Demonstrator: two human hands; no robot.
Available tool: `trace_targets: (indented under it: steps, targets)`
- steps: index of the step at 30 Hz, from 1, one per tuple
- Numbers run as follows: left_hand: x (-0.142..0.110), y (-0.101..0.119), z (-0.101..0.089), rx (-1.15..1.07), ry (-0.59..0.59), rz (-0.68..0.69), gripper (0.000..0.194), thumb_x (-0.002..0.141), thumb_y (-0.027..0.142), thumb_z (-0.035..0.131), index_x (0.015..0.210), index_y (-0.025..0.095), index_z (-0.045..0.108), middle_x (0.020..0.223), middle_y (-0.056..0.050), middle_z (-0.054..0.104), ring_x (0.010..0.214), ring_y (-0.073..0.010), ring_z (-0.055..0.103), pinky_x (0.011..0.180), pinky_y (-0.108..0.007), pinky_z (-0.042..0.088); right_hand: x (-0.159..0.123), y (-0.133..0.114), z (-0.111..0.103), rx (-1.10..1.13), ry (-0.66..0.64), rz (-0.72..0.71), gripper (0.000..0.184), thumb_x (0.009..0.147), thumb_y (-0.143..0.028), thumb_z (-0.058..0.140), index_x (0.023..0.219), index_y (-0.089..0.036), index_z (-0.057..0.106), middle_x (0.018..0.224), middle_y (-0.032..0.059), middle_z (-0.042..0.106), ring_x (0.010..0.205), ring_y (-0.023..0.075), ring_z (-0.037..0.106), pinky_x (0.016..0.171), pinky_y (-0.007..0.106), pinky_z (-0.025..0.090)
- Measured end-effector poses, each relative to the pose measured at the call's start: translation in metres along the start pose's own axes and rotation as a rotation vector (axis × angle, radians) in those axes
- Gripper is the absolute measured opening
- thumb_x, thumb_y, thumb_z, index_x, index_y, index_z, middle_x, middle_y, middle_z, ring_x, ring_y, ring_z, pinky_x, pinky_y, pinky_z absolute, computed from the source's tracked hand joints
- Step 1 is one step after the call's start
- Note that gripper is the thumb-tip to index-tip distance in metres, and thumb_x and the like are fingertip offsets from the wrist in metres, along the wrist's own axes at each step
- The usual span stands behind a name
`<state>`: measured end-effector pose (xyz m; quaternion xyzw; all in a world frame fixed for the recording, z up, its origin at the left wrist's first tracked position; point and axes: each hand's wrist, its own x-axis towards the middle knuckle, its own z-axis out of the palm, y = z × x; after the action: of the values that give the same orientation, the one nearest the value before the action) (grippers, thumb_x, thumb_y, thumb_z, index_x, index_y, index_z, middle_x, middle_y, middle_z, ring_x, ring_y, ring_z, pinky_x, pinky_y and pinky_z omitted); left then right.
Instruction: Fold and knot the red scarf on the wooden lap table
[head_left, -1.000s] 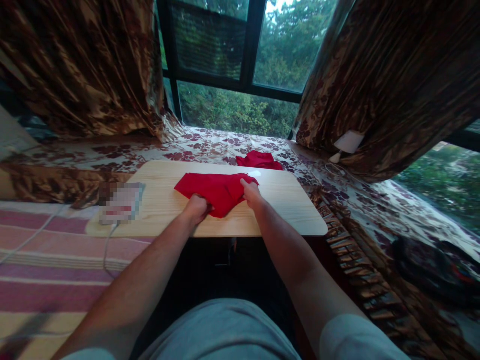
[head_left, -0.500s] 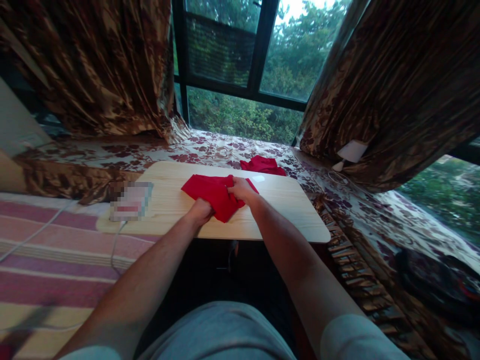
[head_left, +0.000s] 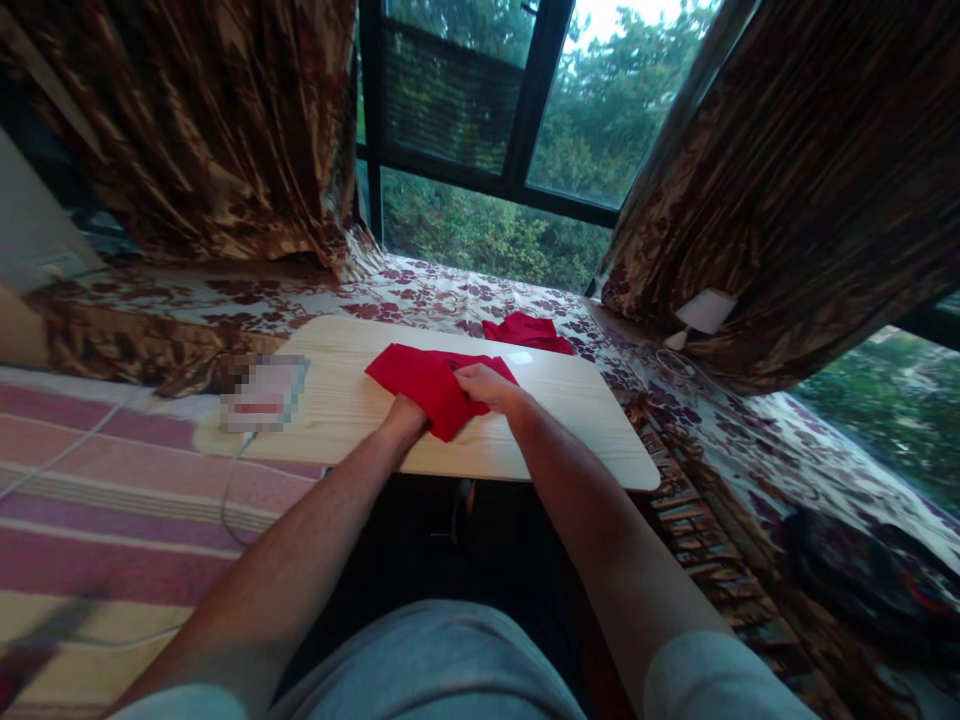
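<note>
A red cloth (head_left: 420,375), perhaps a garment, lies bunched and partly folded on a light wooden tabletop (head_left: 585,420). My left hand (head_left: 405,415) reaches into or beneath its near edge, and the fabric hides those fingers. On the cloth's right part, my right hand (head_left: 484,384) is closed, pinching the fabric between thumb and fingers. A second red cloth (head_left: 527,332) rests beyond the table's far edge, on the flower-patterned window ledge, out of reach of both hands as they stand.
A blurred-out flat object (head_left: 262,395) with a cable sits at the table's left end. Striped bedding (head_left: 97,510) is on the left. A small white lamp (head_left: 705,312) stands on the ledge (head_left: 442,290) near the right curtain (head_left: 720,200). A dark bag-like item (head_left: 855,570) lies at right.
My left hand has gone deeper under the red cloth, so less of it shows. The right hand's grip has shifted slightly and the fabric lies a little flatter. The view has tilted slightly.
</note>
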<state>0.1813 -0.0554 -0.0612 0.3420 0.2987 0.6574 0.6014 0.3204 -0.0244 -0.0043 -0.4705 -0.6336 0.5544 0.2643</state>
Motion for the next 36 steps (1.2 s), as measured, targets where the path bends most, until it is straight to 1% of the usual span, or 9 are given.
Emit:
trace_targets:
  steps: [7,12,16,19,22,24,27,30,36]
  targets:
    - [-0.003,0.0,0.001,0.019,-0.097,0.024,0.054,0.073,0.037,0.084,0.121,0.016,0.069,0.127,-0.014,0.069,0.112,-0.0268,0.066,0.102,-0.044,0.049,-0.008,-0.004,-0.01,0.145,-0.076,0.013,0.034,0.086,-0.053,0.07,0.084,-0.02,0.062,0.068,-0.0027,0.06,0.057,0.0087,0.054,0.052,0.017,0.04]
    - [-0.006,0.002,0.001,0.043,-0.053,0.045,0.055,0.064,0.034,0.089,0.113,0.015,0.072,0.12,-0.013,0.072,0.108,-0.027,0.067,0.099,-0.043,0.051,-0.015,-0.005,-0.015,-0.009,-0.207,-0.099,0.041,0.069,-0.046,0.084,0.071,-0.019,0.054,0.064,-0.0052,0.052,0.054,0.0069,0.044,0.048,0.018,0.029]
    - [-0.01,0.006,0.004,0.025,-0.063,0.013,0.058,0.061,0.032,0.089,0.113,0.015,0.071,0.117,-0.013,0.073,0.102,-0.0259,0.069,0.093,-0.039,0.054,-0.022,-0.013,-0.012,-0.119,-0.206,-0.163,0.044,0.066,-0.045,0.083,0.065,-0.019,0.047,0.06,-0.0079,0.043,0.053,0.0059,0.036,0.048,0.02,0.024]
    - [-0.012,0.008,0.004,0.018,-0.05,0.019,0.055,0.062,0.031,0.087,0.112,0.015,0.071,0.104,-0.009,0.075,0.08,-0.0184,0.069,0.072,-0.03,0.056,-0.023,-0.017,-0.011,-0.151,-0.168,-0.188,0.045,0.066,-0.045,0.081,0.064,-0.02,0.043,0.059,-0.0087,0.039,0.054,0.006,0.034,0.049,0.021,0.023]
    - [-0.012,0.008,0.001,0.05,-0.008,-0.004,0.04,0.062,0.031,0.082,0.096,0.013,0.07,0.074,-0.003,0.071,0.047,-0.0094,0.052,0.043,-0.021,0.039,-0.023,-0.017,-0.012,-0.115,-0.088,-0.23,0.047,0.064,-0.045,0.081,0.063,-0.021,0.041,0.057,-0.0091,0.037,0.053,0.0062,0.033,0.049,0.021,0.022]
    - [-0.012,0.009,-0.001,0.069,0.009,-0.042,0.031,0.058,0.027,0.08,0.083,0.013,0.068,0.059,0.001,0.062,0.039,-0.0082,0.044,0.037,-0.02,0.032,-0.023,-0.016,-0.013,-0.042,-0.045,-0.225,0.044,0.064,-0.044,0.08,0.065,-0.021,0.043,0.057,-0.0083,0.042,0.053,0.0069,0.037,0.049,0.021,0.024]
    - [-0.011,0.011,-0.002,0.064,-0.006,-0.06,0.029,0.051,0.016,0.075,0.079,0.013,0.067,0.059,0.001,0.062,0.045,-0.011,0.052,0.044,-0.022,0.042,-0.021,-0.012,-0.013,0.056,0.042,-0.184,0.037,0.064,-0.041,0.079,0.071,-0.021,0.048,0.061,-0.0064,0.051,0.055,0.0084,0.044,0.049,0.021,0.029]
    - [-0.011,0.011,-0.002,0.073,0.004,-0.017,0.041,0.047,0.009,0.07,0.087,0.013,0.07,0.076,-0.004,0.072,0.064,-0.0171,0.065,0.062,-0.028,0.053,-0.015,-0.003,-0.012,0.133,0.163,-0.13,0.032,0.067,-0.038,0.076,0.072,-0.021,0.049,0.061,-0.0064,0.053,0.054,0.009,0.047,0.047,0.02,0.031]
    - [-0.017,0.016,-0.009,0.367,0.018,0.091,0.039,0.055,0.021,0.078,0.093,0.014,0.072,0.087,-0.004,0.074,0.079,-0.0209,0.068,0.078,-0.033,0.053,-0.004,0.02,-0.011,0.224,0.209,-0.083,0.03,0.069,-0.04,0.076,0.072,-0.021,0.052,0.063,-0.0041,0.058,0.056,0.0112,0.052,0.05,0.022,0.035]
